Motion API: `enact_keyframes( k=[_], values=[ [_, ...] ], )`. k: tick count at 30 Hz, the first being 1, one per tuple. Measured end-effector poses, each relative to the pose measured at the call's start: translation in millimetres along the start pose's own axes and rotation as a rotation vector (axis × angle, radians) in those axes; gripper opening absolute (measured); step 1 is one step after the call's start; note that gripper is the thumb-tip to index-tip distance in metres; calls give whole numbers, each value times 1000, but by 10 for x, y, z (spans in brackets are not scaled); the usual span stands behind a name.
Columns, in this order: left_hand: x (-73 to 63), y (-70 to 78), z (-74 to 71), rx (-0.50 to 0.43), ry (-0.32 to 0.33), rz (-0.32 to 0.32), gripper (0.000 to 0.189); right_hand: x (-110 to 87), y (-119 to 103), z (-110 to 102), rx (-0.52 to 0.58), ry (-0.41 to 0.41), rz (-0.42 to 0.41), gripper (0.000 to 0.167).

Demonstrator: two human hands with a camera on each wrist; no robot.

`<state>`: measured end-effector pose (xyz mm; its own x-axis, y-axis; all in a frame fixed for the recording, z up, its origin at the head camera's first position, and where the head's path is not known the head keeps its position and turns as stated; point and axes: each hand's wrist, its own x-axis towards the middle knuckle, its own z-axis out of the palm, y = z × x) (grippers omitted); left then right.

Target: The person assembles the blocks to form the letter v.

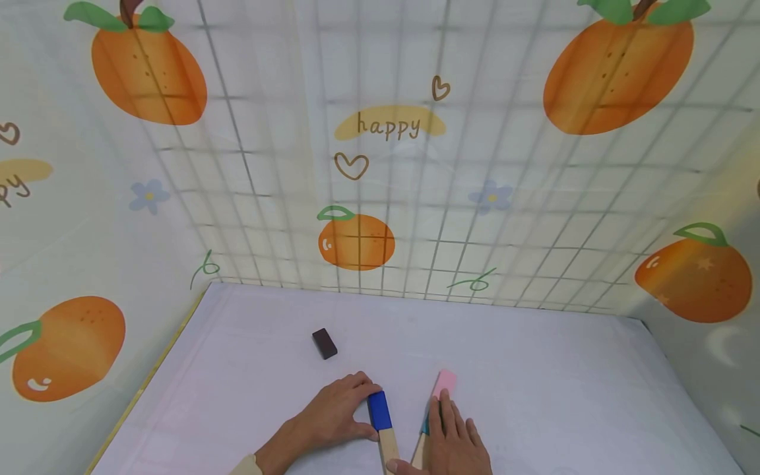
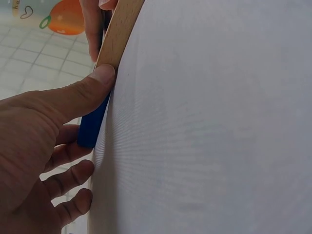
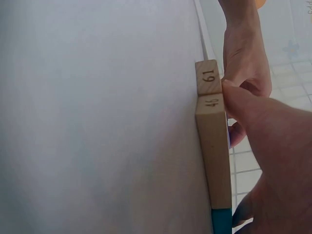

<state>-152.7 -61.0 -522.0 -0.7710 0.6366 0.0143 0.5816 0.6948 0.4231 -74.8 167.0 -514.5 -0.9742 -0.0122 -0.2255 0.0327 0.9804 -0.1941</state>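
My left hand (image 1: pixel 332 412) pinches a wooden block with a blue end (image 1: pixel 380 410) between thumb and fingers; its bare wood points toward me. Beside it, at a slant, lies a second wooden block with a teal end (image 3: pixel 222 221), stamped 46. My right hand (image 1: pixel 454 432) lays straight fingers along that block and over part of a pink piece (image 1: pixel 444 382) beyond the teal end. The right thumb touches the blue-ended block near its end, which is stamped 61. In the right wrist view the two near ends (image 3: pixel 208 77) sit against each other.
A small dark brown block (image 1: pixel 324 344) lies farther back on the white tabletop (image 1: pixel 552 389), left of centre. Behind the table stands a grid panel under a cloth (image 1: pixel 410 198) printed with oranges, and similar cloth hangs at both sides.
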Motion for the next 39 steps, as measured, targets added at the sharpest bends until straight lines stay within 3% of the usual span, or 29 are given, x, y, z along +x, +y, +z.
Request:
enact_keyframes(
  k=[20, 33, 39],
  values=[
    [12, -30, 22, -4, -23, -8, 74, -9, 19, 20, 24, 14, -28, 146],
    [5, -51, 28, -11, 3, 16, 76, -26, 2, -4, 12, 31, -32, 144],
    [-18, -62, -8, -72, -12, 22, 82, -26, -5, -5, 7, 25, -25, 146]
  ],
)
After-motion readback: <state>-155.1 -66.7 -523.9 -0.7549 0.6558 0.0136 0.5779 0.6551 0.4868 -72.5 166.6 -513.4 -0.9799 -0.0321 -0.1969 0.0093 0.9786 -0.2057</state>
